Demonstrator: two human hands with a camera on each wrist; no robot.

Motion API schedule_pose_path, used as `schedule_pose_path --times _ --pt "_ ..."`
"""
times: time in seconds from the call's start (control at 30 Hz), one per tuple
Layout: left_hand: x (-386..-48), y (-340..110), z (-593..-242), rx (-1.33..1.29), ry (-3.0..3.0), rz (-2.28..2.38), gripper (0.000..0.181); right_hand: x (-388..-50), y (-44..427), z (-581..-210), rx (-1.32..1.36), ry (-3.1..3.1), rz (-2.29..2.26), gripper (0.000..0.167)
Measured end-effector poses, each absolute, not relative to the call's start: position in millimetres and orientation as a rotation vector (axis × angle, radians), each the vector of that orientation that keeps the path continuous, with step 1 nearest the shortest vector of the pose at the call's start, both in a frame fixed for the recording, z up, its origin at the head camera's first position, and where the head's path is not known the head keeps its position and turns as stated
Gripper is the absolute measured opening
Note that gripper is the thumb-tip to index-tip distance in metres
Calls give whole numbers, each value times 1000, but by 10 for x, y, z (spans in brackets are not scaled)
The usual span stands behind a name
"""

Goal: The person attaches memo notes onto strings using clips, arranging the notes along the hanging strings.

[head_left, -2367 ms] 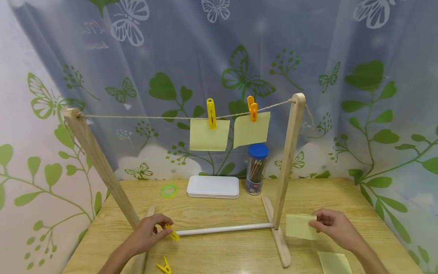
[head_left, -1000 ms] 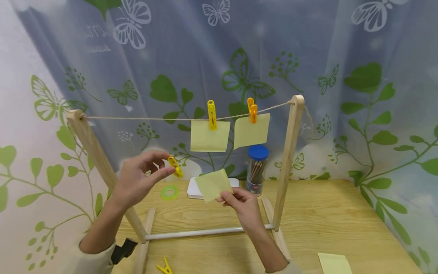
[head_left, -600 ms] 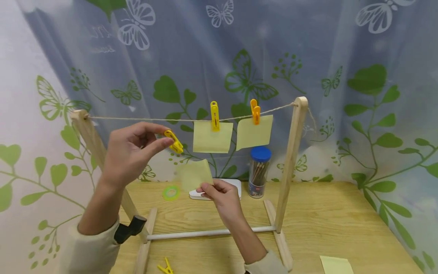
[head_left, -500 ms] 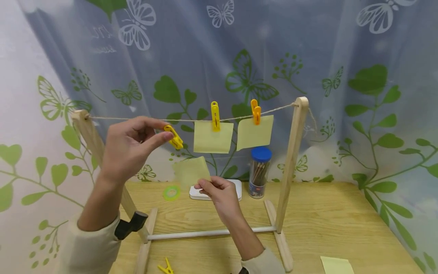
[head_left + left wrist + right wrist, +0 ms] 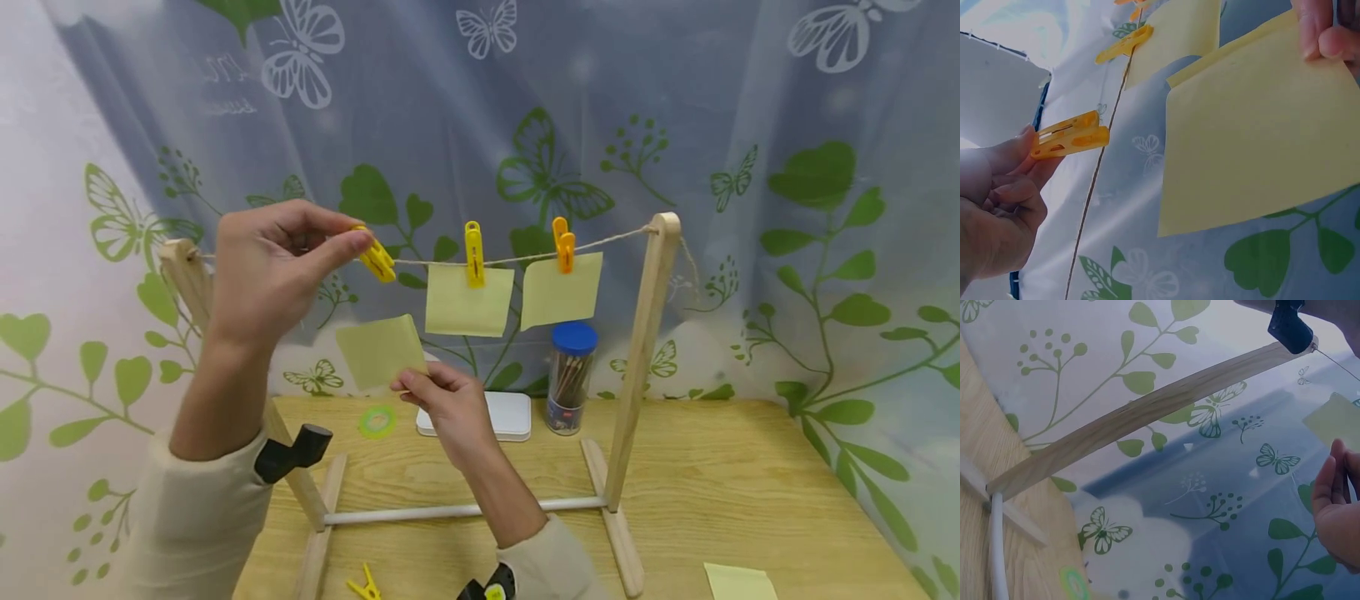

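Note:
My left hand (image 5: 266, 262) pinches a yellow clothespin (image 5: 377, 257) between thumb and fingers, near the string (image 5: 411, 262). In the left wrist view that clothespin (image 5: 1069, 135) points toward the string, its legs together. Lower and to the right, my right hand (image 5: 450, 408) pinches a yellow sticky note (image 5: 378, 352) by its right edge; the note hangs below the string, apart from it. Two more notes hang on the string: one note (image 5: 469, 312) under a yellow clothespin (image 5: 474, 254), another note (image 5: 561, 292) under an orange clothespin (image 5: 563, 245).
The string spans two wooden posts (image 5: 641, 358) joined by a white rod (image 5: 405, 516). On the table (image 5: 720, 475) are a loose yellow clothespin (image 5: 365, 583), a sticky note (image 5: 741, 582), a white case (image 5: 510, 417), a blue-lidded jar (image 5: 573, 379) and a green tape roll (image 5: 377, 422).
Both hands have risen from the table, the left with the clothespin up to string height. The right hand has carried its note leftward and up, below the left hand.

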State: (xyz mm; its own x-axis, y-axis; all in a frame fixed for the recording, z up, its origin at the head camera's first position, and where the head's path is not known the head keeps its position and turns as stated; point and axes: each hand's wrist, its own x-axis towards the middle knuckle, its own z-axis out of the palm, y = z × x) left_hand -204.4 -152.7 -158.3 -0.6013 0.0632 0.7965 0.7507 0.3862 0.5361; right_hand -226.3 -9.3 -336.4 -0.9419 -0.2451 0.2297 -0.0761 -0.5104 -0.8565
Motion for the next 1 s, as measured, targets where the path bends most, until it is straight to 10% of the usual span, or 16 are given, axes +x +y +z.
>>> schedule_pose_path --times 1.0 --pt "-2081 -1572 -1528 -513 -2243 -1088 19 -2327 -226 -3065 -472 1293 -2736 25"
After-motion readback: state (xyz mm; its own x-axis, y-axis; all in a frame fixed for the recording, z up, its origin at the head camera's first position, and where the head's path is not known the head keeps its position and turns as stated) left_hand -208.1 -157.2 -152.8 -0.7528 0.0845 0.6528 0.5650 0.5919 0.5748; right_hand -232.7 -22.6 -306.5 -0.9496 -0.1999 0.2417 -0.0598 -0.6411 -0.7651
